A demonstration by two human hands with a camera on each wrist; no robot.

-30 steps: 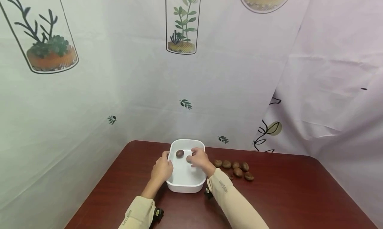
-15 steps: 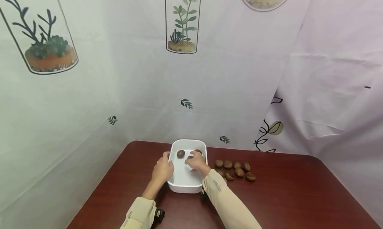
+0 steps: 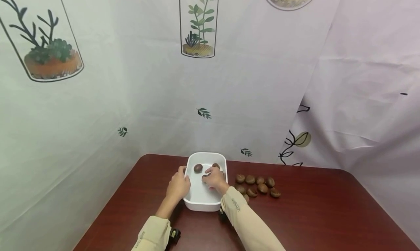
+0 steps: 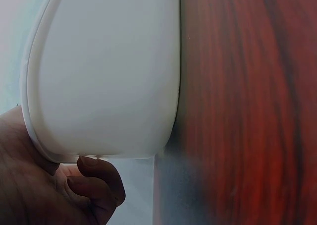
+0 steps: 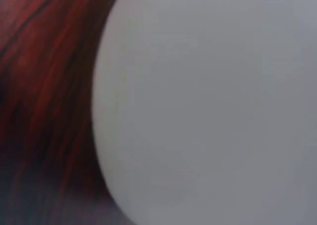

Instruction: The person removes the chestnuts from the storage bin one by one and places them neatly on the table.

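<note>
A white plastic bin [image 3: 202, 207] stands upright on the table. My left hand [image 3: 178, 185] grips its left rim; in the left wrist view the curled fingers [image 4: 99, 178] lie against the bin's wall. My right hand [image 3: 216, 178] reaches down inside, its fingers pinching a brown chestnut [image 3: 205, 177] that they partly cover. Another chestnut [image 3: 198, 168] lies at the back left of the bin, and one more chestnut [image 3: 216, 165] lies behind the right hand. The right wrist view holds only the bin's blurred outer wall [image 5: 208, 106], with no fingers in sight.
Several loose chestnuts [image 3: 262, 188] lie on the dark red wooden table [image 3: 311, 207] to the right of the bin, some close to the right sleeve [image 3: 244, 214]. A printed white cloth [image 3: 157, 79] hangs right behind the table's back edge.
My right hand has shifted slightly left and toward me inside the bin, and the chestnut at its fingertips has moved with it. My left hand keeps its place on the rim.
</note>
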